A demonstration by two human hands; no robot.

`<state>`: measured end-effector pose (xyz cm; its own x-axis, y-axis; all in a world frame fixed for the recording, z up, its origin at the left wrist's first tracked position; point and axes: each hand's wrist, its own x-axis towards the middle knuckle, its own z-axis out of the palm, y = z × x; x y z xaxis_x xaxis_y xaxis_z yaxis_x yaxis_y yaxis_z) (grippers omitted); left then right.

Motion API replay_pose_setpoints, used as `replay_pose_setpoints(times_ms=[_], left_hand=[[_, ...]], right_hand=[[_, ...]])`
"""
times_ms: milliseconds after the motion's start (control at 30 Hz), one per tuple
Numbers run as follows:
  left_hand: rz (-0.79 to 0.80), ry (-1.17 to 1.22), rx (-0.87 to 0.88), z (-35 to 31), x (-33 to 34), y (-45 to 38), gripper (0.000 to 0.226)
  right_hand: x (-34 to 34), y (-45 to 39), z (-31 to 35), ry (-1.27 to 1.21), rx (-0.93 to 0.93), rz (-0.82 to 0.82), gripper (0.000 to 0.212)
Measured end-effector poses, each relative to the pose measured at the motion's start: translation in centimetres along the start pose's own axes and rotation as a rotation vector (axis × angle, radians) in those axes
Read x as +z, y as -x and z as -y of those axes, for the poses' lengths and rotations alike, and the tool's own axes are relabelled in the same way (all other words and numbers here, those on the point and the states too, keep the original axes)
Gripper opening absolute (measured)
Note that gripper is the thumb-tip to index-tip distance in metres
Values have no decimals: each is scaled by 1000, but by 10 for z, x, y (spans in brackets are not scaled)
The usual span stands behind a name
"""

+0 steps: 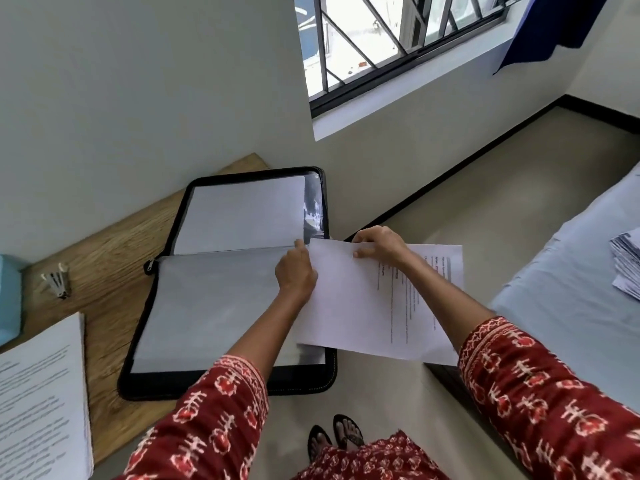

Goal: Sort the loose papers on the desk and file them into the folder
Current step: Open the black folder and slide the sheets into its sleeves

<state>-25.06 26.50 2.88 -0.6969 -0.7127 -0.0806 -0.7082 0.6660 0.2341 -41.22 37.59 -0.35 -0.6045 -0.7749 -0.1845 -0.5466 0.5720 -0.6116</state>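
A black zip folder lies open on the wooden desk, its clear plastic sleeves showing white sheets. My right hand pinches the top edge of a few printed sheets that hang over the folder's right edge, one sheet offset behind the other. My left hand has its fingers curled at the sleeve's right edge beside those sheets, and it seems to pinch the sleeve there. A stack of printed papers lies at the desk's near left.
A stapler and a light blue box sit at the desk's left. A bed with a blue sheet on the right carries another paper pile. The wall stands directly behind the desk, floor between desk and bed.
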Motion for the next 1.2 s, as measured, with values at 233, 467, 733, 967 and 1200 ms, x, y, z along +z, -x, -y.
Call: replay_pose_setpoints(times_ms=[233, 467, 733, 967, 1200], left_hand=[[-28, 185, -113, 6, -8, -27, 16], [-62, 218, -100, 4, -11, -47, 20], [-98, 128, -72, 6, -9, -50, 17], [-107, -96, 179, -5, -14, -44, 18], [51, -222, 68, 2, 4, -2, 49]], right_hand=[[-7, -4, 7, -39, -38, 24, 15], [-11, -13, 17, 49, -66, 61, 18], [-11, -19, 23, 127, -100, 105, 17], [1, -23, 31, 138, -93, 20, 20], [-8, -34, 28, 194, -18, 63, 16]])
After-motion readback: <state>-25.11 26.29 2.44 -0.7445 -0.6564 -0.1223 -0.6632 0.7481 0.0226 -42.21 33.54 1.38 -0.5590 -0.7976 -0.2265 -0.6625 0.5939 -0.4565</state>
